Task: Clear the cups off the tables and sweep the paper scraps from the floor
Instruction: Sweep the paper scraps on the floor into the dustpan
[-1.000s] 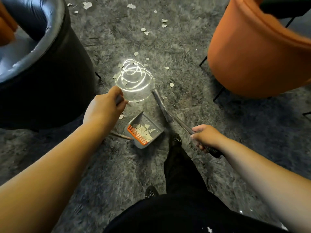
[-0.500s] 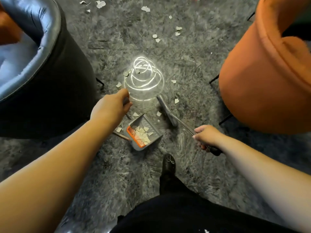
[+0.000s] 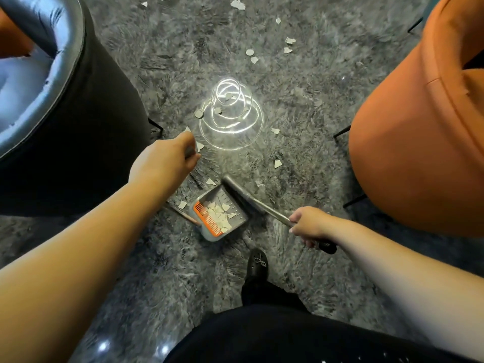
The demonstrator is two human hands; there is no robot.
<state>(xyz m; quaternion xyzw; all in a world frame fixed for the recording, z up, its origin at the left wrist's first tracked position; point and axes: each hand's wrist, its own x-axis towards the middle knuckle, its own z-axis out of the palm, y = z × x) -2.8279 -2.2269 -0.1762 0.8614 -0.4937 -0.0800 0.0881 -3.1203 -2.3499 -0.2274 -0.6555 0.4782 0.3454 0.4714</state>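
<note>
Gripping a metal handle, the right hand curls its fingers round it beside the grey dustpan, which holds paper scraps. The left hand is closed on another handle, mostly hidden. More scraps litter the grey carpet.

No text, label, brand, number or sign can be read anywhere in the head view. The grey dustpan on the rug carries a row of small marks along its inner wall, possibly moulded ticks, but they are too small and blurred to read as figures. The black shoe bears a pale ornament on its upper, a looped pattern and not lettering.
</note>
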